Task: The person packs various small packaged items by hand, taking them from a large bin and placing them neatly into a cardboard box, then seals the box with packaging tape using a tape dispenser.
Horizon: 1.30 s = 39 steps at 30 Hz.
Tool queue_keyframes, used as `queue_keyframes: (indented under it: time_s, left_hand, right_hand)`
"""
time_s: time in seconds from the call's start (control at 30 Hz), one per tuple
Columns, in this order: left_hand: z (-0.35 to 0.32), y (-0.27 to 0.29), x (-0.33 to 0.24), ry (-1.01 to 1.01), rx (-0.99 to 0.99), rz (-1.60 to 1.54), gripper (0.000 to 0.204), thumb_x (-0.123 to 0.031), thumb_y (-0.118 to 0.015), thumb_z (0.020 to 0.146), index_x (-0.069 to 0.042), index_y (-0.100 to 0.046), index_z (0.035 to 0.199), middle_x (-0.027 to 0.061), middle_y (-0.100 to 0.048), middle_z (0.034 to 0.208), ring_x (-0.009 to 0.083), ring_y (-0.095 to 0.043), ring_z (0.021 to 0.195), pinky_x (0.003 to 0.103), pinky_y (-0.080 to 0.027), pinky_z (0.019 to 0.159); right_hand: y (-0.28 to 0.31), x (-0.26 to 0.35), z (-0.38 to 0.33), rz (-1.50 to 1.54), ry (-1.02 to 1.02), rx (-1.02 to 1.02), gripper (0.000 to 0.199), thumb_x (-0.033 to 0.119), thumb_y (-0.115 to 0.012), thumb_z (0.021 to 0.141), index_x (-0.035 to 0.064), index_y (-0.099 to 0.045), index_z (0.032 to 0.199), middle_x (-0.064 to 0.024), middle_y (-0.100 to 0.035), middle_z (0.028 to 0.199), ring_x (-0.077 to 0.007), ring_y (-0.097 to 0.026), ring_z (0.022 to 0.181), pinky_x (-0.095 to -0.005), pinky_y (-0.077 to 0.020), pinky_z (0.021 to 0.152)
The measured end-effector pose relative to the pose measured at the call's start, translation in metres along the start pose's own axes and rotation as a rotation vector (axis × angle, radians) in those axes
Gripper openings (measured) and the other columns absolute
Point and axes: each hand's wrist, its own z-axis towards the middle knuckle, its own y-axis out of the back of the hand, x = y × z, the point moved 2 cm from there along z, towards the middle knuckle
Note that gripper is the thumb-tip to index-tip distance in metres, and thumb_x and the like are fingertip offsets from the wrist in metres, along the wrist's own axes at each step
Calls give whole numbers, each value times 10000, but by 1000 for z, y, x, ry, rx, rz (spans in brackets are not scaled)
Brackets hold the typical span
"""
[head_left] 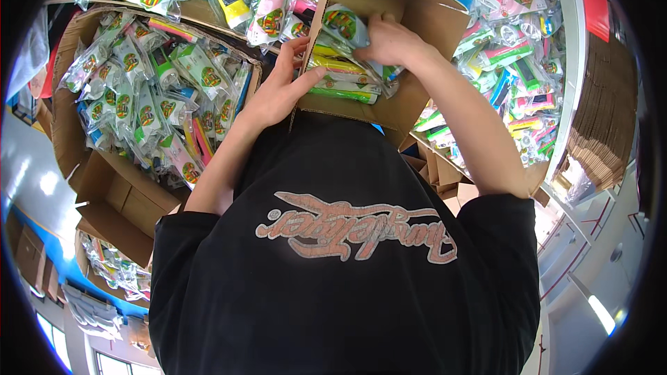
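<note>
An open cardboard box (434,3) stands in front of me, tilted, with several clear plastic packets (344,72) of green, yellow and pink items lying inside along its left part. My left hand (281,90) is closed on the box's left wall, thumb over the inner side and fingers outside. Inside the box my right hand (392,41) has its fingers bent down on a plastic packet (344,24) with a green and red label. Its fingertips are partly hidden among the packets.
At the left a large carton (66,100) is full of similar packets, with an empty smaller box (132,201) below it. A pile of colourful packets (511,55) lies to the right. Stacked flat cardboard (601,118) stands farther right.
</note>
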Motion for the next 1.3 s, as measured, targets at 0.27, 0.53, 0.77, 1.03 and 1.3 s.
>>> queue_keyframes:
  time_s: [0.27,0.53,0.77,1.03,1.3]
  left_hand:
    - [7,1,-1,2,14,-1,758,-366,-629,996,36,-227,1497,226,-418,1459,308,-441,1337,427,-382,1116]
    - [4,10,-8,55,43,28,761,-379,-611,1002,24,-215,1511,239,-374,1516,348,-418,1383,446,-358,1148]
    - [9,25,0,32,107,102,774,-455,-586,1004,-11,-235,1531,217,-377,1530,350,-423,1386,458,-342,1161]
    - [98,96,15,-124,-606,1210,800,-559,-711,852,75,-522,1302,260,-618,1142,428,-618,1118,494,-482,1009]
    - [117,85,1,207,-464,1379,722,-525,-790,797,48,-542,1160,239,-691,1100,384,-700,1018,455,-559,884]
  right_hand:
    - [7,16,-15,-711,131,-869,243,168,-601,859,124,-603,1098,-73,-594,1085,-211,-542,1085,-354,-388,857]
    - [28,37,-11,-284,55,-215,256,42,-635,835,30,-663,1089,-157,-699,1107,-355,-607,1159,-460,-517,915]
    - [0,15,-1,-211,207,-514,324,14,-583,862,-2,-625,1182,-180,-651,1167,-333,-623,1161,-416,-571,904]
    - [9,4,16,-42,226,-426,265,26,-656,853,20,-606,1114,-172,-634,1151,-372,-625,1116,-452,-542,930]
    - [3,3,27,63,124,-325,346,36,-752,801,30,-618,1121,-188,-654,1168,-392,-629,1136,-487,-529,938]
